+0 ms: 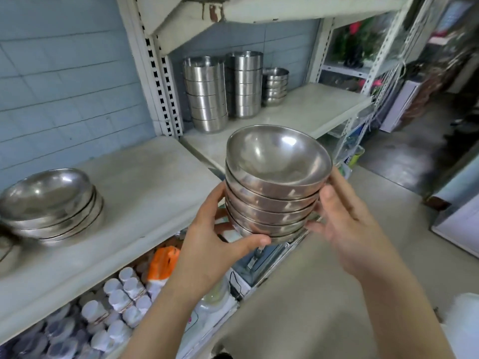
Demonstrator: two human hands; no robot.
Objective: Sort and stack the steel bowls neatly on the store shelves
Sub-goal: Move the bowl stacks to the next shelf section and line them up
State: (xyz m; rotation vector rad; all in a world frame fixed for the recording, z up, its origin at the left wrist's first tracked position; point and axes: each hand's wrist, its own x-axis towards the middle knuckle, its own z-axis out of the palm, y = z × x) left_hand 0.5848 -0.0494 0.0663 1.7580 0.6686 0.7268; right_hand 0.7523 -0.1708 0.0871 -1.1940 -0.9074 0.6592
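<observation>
I hold a stack of several small steel bowls [274,182] in the air in front of the shelf edge, tilted a little to the left. My left hand [210,244] grips the stack from the left, its thumb curled under the bottom bowl. My right hand [344,221] holds the right side, thumb against the rims and fingertips at the base. A stack of wide shallow steel bowls [51,203] sits on the left part of the white shelf [145,177]. Two tall stacks of straight-sided steel bowls [207,92] [245,84] and a short stack of small bowls [275,85] stand at the back.
An upper shelf [259,9] overhangs the back stacks. Perforated metal uprights [163,81] divide the shelf bays. The lower shelf holds white-capped bottles [116,299] and an orange packet [163,263]. The aisle floor [324,294] lies to the right, with more racks behind.
</observation>
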